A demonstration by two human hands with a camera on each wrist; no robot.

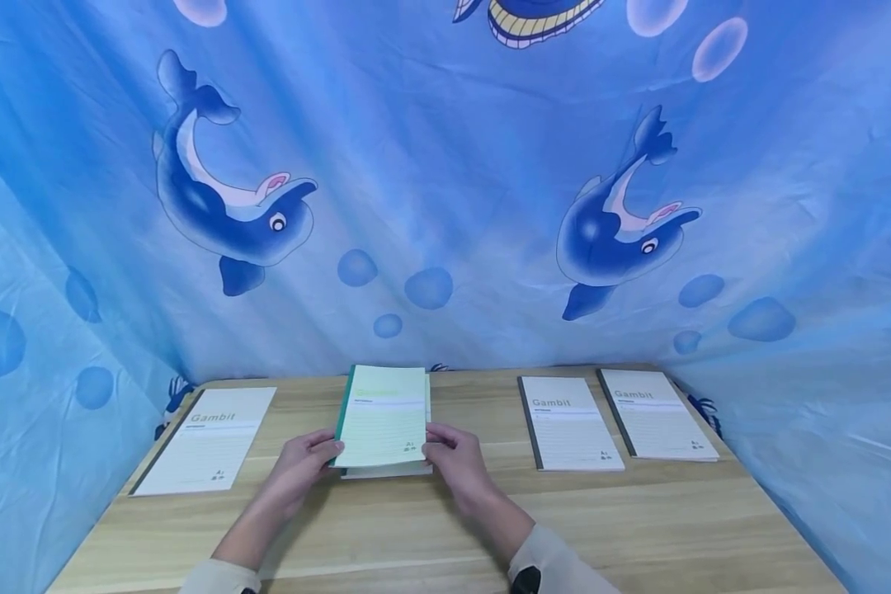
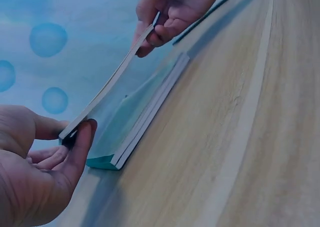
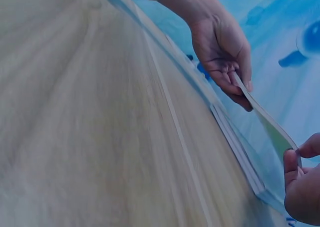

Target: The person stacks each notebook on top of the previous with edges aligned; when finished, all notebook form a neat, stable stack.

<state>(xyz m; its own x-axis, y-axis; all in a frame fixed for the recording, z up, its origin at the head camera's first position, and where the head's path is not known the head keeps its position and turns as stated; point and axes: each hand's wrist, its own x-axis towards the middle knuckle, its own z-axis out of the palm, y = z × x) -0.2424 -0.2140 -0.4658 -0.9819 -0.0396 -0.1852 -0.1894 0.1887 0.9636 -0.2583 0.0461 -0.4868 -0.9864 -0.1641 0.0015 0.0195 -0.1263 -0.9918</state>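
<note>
A pale green notebook with a darker green spine is held level by both hands above a small stack. My left hand pinches its spine edge near the front corner, thumb on top and fingers beneath. At the opposite edge, my right hand pinches the front right corner. The left wrist view shows the held notebook bowing slightly between the hands, with a gap under it. Below lies the stack of notebooks, the spine at its near end green; from the head view it is mostly hidden.
At the left of the wooden table lies a white notebook with a dark spine. Two similar ones, a white notebook and another notebook, lie side by side at the right. A blue dolphin-printed curtain hangs behind the table.
</note>
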